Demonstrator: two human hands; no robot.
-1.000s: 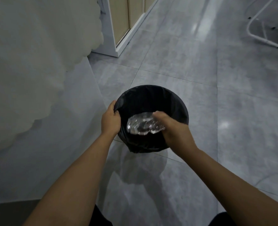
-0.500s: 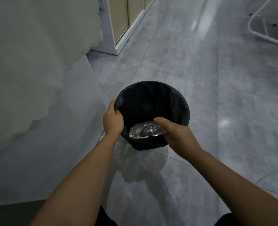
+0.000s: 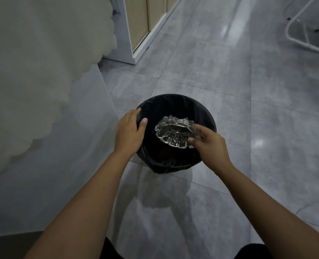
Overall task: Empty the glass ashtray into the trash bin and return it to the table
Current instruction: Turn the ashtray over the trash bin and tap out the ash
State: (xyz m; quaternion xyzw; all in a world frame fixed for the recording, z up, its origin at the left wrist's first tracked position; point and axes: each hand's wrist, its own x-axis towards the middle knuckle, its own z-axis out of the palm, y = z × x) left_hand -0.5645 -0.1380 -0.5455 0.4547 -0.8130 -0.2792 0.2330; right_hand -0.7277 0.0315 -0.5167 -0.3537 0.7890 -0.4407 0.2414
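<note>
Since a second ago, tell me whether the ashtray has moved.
Yes. The ashtray has turned from edge-on toward face-up and sits higher against the bin rim.

Bin [image 3: 175, 107] contents dark, unreadable; ashtray [image 3: 174, 132] inside unclear.

Grey stone-look floor tiles [image 3: 201, 68] run across the room, glossy, with thin grout lines and soft patches of reflected light on the right. At the left hangs a pale, scallop-edged cloth [image 3: 33, 62], blurred and close. At the top stands a cabinet [image 3: 136, 25] with beige doors in a white frame. Far right at the top, a white tubular frame [image 3: 300, 34] rests on the tiles.
</note>
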